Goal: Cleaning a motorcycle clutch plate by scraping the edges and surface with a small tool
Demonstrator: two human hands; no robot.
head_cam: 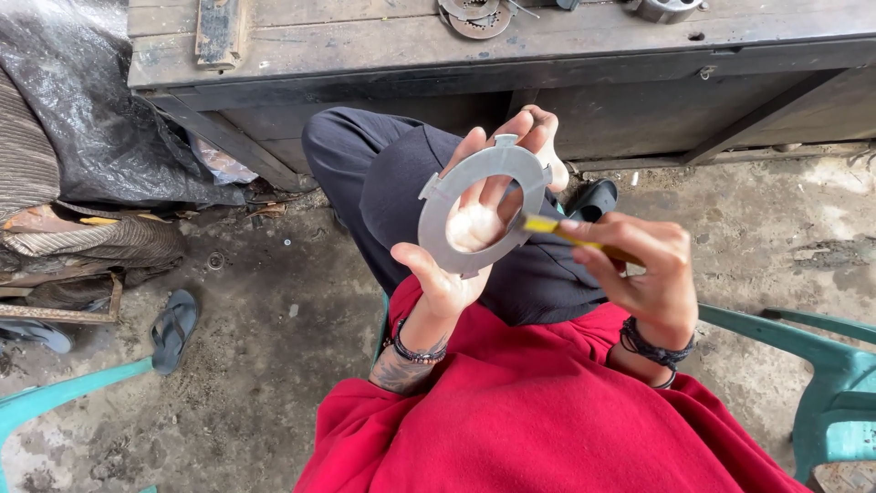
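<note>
Grey, stained concrete floor (274, 365) spreads under everything, gritty and cracked, with a dark sandal (173, 329) lying on it at the left. Along the top runs a worn wooden workbench (411, 46) carrying flat metal rings (474, 16); a black plastic sheet (82, 100) drapes over a heap beside it. Green plastic chair arms (821, 365) flank the seated person, whose red garment (538, 411) fills the foreground. The left hand (470, 233) holds a flat grey metal ring with notched tabs (447, 196) upright above the knee, thumb pressed on its lower rim, fingers spread behind it. The right hand (643, 269) pinches a thin yellow-handled tool (557, 230), its tip touching the ring's right edge.
</note>
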